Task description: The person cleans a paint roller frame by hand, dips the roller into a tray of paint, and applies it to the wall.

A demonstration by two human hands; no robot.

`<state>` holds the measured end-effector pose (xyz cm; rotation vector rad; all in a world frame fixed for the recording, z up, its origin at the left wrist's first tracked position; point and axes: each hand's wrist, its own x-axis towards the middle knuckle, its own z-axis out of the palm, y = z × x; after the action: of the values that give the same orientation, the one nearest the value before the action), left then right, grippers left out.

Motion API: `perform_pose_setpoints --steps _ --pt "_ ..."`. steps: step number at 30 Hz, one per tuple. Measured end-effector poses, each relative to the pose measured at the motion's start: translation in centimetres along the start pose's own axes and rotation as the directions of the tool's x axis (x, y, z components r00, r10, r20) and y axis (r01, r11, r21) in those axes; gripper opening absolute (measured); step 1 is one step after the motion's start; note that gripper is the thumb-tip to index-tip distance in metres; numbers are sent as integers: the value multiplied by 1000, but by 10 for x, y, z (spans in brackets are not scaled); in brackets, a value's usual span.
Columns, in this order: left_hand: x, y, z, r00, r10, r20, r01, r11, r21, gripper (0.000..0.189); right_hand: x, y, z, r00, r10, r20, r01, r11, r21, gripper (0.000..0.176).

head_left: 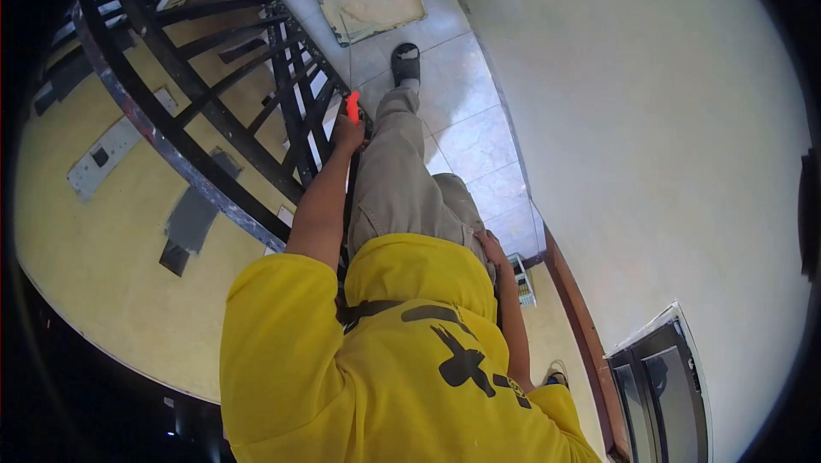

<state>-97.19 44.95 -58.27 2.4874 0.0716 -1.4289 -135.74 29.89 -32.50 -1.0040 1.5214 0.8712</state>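
My left hand point(349, 133) is closed round a tool with a bright orange-red handle point(352, 107), low beside the black metal railing point(295, 104). A thin line runs up from the handle toward a cream-coated rectangular panel point(372, 1) on the tiled floor; I cannot make out whether it belongs to the tool. At my hip, my right hand point(491, 249) rests against the grey-beige trousers point(393, 181), its fingers apart and holding nothing visible.
A foot in a black slipper point(406, 64) stands on the tiles point(475, 147) before the panel. A pale wall point(633, 138) rises on the right, with a brown-edged ledge point(577, 322) low down. Beyond the railing is a yellowish surface point(111, 241) with grey patches.
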Motion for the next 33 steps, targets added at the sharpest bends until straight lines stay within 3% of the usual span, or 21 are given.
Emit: perform_pose_setpoints --steps 2,5,8,11,16,20,27,33 --pt "-20 38 -27 975 -91 201 152 936 -317 40 1 -2 2 1000 11 4 -11 998 61 53" --pt "-23 70 -38 968 -132 215 208 899 -384 42 -15 -24 1 1000 31 3 -31 997 76 52" --pt "11 50 0 991 -32 -131 29 999 -25 45 -8 -16 1 1000 30 -10 -29 998 49 51" --pt "37 43 21 994 -9 -113 -4 994 -108 48 -1 -16 -1 999 35 -13 -34 998 57 52" --pt "21 17 24 979 143 -147 -135 989 60 49 -16 -31 0 1000 7 2 -7 997 77 55" --pt "5 -26 21 987 104 -120 -87 986 139 45 -10 -26 1 1000 24 8 -24 995 95 56" --pt "7 -13 15 991 58 -124 -41 990 134 44 -9 -41 -2 998 60 -6 -60 998 3 59" --pt "1 -21 25 996 -17 -84 27 993 118 47 1 -25 -4 1000 -26 -5 26 999 -37 66"
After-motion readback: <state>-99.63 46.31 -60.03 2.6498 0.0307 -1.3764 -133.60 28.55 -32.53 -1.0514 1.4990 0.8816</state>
